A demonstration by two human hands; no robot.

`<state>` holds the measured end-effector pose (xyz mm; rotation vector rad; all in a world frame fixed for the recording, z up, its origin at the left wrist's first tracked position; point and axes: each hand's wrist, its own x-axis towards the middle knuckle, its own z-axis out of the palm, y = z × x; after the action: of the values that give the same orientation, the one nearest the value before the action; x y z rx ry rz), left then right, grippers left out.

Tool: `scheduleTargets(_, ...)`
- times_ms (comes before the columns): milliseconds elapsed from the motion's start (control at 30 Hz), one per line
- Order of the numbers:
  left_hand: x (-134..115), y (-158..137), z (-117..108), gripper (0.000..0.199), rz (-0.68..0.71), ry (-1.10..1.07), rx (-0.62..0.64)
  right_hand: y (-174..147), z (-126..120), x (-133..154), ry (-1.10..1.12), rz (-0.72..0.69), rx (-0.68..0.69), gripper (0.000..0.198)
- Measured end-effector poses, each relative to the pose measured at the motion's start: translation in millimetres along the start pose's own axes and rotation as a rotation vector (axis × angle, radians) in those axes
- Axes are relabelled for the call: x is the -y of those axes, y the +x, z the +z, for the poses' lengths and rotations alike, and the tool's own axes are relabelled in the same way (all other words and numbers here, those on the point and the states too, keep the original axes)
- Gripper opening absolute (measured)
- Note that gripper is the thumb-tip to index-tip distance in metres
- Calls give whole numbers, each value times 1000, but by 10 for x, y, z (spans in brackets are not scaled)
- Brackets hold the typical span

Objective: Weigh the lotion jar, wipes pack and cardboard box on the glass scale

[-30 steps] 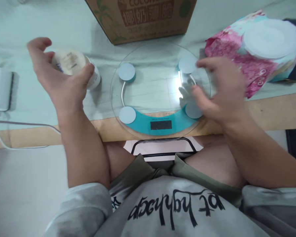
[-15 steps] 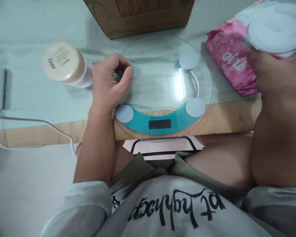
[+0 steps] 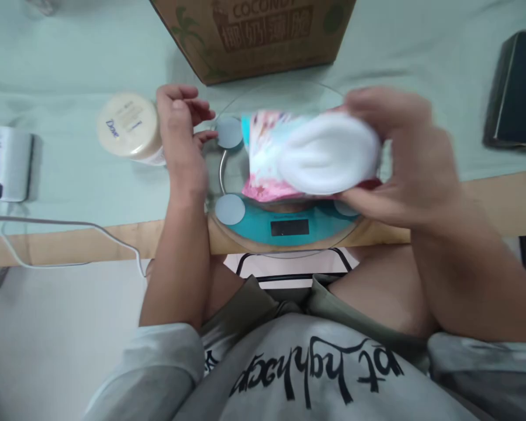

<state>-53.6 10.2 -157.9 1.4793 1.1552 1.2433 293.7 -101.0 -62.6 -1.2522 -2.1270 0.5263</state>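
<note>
A round glass scale (image 3: 263,225) with a teal base and a dark display lies at the table's near edge. My right hand (image 3: 403,158) grips a pink and white wet-wipe pack (image 3: 289,155) with a white round lid and holds it over the scale's middle. The picture is too blurred to tell whether the pack touches the glass. My left hand (image 3: 182,137) rests at the scale's left rim, fingers spread and holding nothing. A cream-lidded Dove jar (image 3: 129,126) stands just left of that hand.
A brown cardboard box (image 3: 254,32) stands behind the scale. A dark box (image 3: 515,88) lies at the far right. At the left edge sits a white device (image 3: 4,164), with a white cable (image 3: 70,225) running along the wooden table edge.
My right hand took the wipe pack from the right side and carried it left over the scale. My left hand let go of the jar, moved to the scale's rim and opened.
</note>
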Motion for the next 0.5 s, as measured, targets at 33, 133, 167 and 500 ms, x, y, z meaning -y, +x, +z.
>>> scheduleTargets(33, -44, -11, -8, 86, -15, -16, -18, 28, 25, 29, -20, -68, 17, 73)
scheduleTargets(133, -307, -103, 51, 85, 43, 32, 6, 26, 66, -25, 96, -165, -24, 71)
scheduleTargets(167, -414, -151, 112, 81, 92, 63, 34, 8, 79, -68, 155, -143, -52, 67)
scheduleTargets(500, -592, -429, 813, 68, 117, 87, 219, -85, 275, -213, 138, 29, -48, 63)
